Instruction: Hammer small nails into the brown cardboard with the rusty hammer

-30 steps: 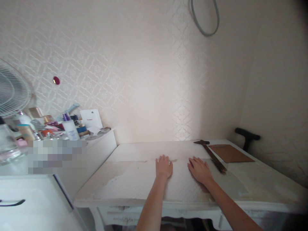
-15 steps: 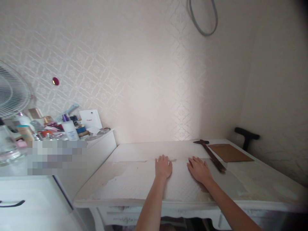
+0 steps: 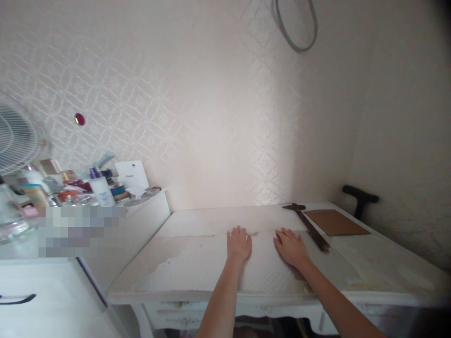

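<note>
My left hand (image 3: 239,244) lies palm down on the worn white table (image 3: 186,267), fingers stretched out and nothing in it. To its right my right hand (image 3: 291,247) rests the same way, fingers spread, a gap of bare tabletop between the two. Just right of my right hand is a hammer (image 3: 312,228) with a dark head and a worn wooden handle. Its head points to the table's back edge, and neither hand touches it. Beyond the hammer lies a flat brown board (image 3: 336,222).
A white cabinet (image 3: 148,211) on the left carries many bottles and jars, including a white bottle with a purple cap (image 3: 101,188), and a white box (image 3: 132,174). A fan (image 3: 17,134) stands behind them. A black T-shaped handle (image 3: 360,199) rises beyond the table's right side.
</note>
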Motion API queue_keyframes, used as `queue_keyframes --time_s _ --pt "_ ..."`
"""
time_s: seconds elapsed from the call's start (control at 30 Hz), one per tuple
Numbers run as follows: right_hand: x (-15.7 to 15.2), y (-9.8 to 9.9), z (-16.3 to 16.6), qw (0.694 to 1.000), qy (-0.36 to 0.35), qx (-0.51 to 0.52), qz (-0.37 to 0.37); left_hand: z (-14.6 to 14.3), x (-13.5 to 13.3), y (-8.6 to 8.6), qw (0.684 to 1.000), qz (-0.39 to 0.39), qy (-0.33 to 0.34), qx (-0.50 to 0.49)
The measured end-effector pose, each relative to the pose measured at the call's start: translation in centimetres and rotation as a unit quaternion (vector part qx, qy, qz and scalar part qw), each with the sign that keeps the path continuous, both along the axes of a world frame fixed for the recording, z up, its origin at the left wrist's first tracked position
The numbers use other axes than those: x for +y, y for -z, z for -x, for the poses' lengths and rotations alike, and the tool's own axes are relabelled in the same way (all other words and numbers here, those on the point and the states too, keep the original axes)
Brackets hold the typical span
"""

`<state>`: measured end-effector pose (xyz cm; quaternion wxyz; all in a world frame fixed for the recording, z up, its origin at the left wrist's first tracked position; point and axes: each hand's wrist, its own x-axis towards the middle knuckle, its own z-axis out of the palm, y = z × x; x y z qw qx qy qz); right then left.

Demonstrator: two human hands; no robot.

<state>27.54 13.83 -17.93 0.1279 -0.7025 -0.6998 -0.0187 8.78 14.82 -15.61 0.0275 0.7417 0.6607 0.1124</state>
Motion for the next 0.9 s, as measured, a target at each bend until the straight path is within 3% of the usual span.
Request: queue_keyframes --time_s 0.9 --pt "0.15 0.18 -0.14 1.0 -0.006 0.005 -0.006 -0.03 0.06 0.07 1.0 -0.002 -0.002 0.006"
